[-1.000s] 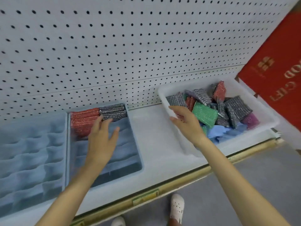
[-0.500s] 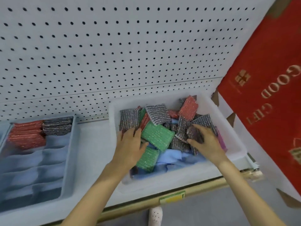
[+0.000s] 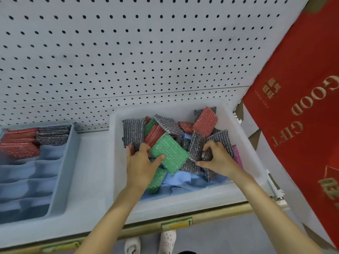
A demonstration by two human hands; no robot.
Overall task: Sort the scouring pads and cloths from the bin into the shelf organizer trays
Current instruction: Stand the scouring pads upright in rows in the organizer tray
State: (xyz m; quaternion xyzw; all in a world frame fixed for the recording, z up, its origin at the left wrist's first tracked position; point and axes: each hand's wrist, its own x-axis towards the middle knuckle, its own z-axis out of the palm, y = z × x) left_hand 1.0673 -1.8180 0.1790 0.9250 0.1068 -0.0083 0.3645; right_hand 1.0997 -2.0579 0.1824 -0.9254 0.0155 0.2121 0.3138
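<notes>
Right grip (image 3: 218, 159) curls around grey pad (image 3: 205, 155)

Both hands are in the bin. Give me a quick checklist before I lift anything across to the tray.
1. Right hand grips a grey pad: ok.
2. Only one pad in that grip: cannot tell; grey pads bunch there.
3. Left hand holds the green pad: cannot tell; its thumb rests on it.
4. Organizer tray has free compartments: ok.
5. Grey stack in the tray to match: ok.

left hand (image 3: 141, 163) reaches forward splayed, right hand (image 3: 219, 159) curls its fingers.
</notes>
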